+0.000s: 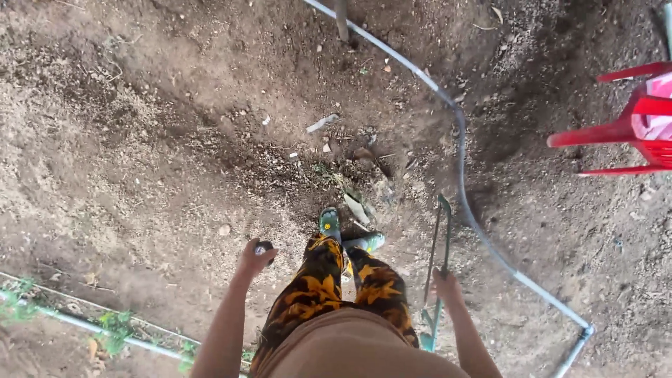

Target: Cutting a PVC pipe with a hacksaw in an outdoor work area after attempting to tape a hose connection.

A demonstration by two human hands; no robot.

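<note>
Right hand (446, 285) curled round the green hacksaw (435, 276), its long frame pointing forward beside the grey pipe (462, 175), left hand (255, 257) clutching something small and dark.

bare brown dirt ground (140, 140), scattered pebbles and debris, grey pipe (460, 161) curving across, red plastic chair (630, 129) at right edge, green weeds (115, 325) lower left, flat daylight

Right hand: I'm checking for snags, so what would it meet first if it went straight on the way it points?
The right hand, gripping the green hacksaw, points ahead over bare soil. The grey pipe curving across the ground looks like the first thing in that line, though depth is hard to judge.
</note>
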